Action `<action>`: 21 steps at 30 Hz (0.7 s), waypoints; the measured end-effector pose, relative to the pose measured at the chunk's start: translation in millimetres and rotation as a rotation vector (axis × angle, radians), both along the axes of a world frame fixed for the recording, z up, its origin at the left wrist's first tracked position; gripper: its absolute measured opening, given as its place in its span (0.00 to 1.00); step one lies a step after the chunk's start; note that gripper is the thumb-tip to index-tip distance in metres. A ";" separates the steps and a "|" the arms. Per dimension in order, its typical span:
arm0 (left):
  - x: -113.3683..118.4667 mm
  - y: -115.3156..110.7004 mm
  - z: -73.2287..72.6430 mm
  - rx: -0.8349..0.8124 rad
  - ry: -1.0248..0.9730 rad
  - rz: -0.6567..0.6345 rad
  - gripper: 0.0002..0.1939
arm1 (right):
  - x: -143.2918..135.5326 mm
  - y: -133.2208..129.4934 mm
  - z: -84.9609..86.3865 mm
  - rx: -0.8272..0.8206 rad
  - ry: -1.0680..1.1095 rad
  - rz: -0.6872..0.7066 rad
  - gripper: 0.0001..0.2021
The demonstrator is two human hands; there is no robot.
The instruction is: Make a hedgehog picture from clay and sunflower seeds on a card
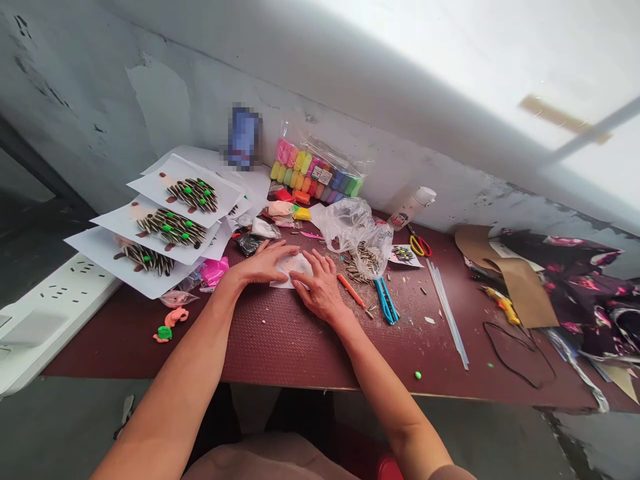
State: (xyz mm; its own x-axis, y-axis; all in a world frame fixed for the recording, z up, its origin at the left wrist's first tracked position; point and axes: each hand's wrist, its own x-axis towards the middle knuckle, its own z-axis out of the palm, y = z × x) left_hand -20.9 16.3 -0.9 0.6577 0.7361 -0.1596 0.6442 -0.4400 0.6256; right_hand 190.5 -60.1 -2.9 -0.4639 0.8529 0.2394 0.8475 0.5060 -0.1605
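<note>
A small white sheet of paper (301, 265) lies on the table between my hands, with a faint pinkish patch on it that is partly covered. My left hand (263, 263) curves around the sheet's left side, thumb and fingers apart. From the right, my right hand (320, 283) rests over the paper with its fingers spread and its thumb on the near part. Whether something small is under the fingertips cannot be made out. Right of that hand lie an orange pen-like tool (351, 291) and a blue utility knife (387, 301). Striped seeds (361, 263) are heaped behind them.
Sheets with seed hedgehogs (193, 195) are stacked at left beside a power strip (55, 300). Colored clay packs (320, 170), a plastic bag (345, 223) and a bottle (413, 208) stand behind. Scissors (420, 244), glue sticks (447, 313) and a glue gun (503, 305) lie right.
</note>
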 end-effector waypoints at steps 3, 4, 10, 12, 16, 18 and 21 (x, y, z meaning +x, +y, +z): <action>0.0 -0.4 0.3 0.000 0.003 0.002 0.42 | -1.8 -0.1 0.3 0.004 -0.022 0.005 0.14; 0.1 -0.5 0.5 0.000 0.003 0.002 0.42 | -2.5 -0.3 0.7 0.007 -0.029 0.006 0.13; 0.3 -1.1 1.3 -0.009 0.006 0.009 0.42 | -4.1 -1.8 4.1 0.014 -0.061 0.035 0.13; 0.4 -1.1 1.6 -0.012 0.012 0.013 0.42 | -3.1 -1.8 4.1 0.012 -0.052 0.043 0.13; 0.3 -0.7 1.6 -0.012 0.012 0.003 0.41 | -1.4 0.0 2.8 0.029 0.004 0.010 0.14; 0.3 -0.6 1.7 -0.008 0.009 -0.001 0.41 | -1.9 1.2 2.4 0.034 0.011 -0.011 0.15; 0.8 -1.3 2.7 -0.008 0.014 0.005 0.41 | -3.7 1.9 2.1 0.011 -0.020 -0.009 0.15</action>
State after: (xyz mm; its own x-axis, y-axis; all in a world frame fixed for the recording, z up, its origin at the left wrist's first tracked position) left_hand -20.2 15.1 1.8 0.6515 0.7383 -0.1744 0.6552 -0.4318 0.6198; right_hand 186.8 -58.2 -0.8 -0.4612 0.8543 0.2397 0.8548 0.5003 -0.1383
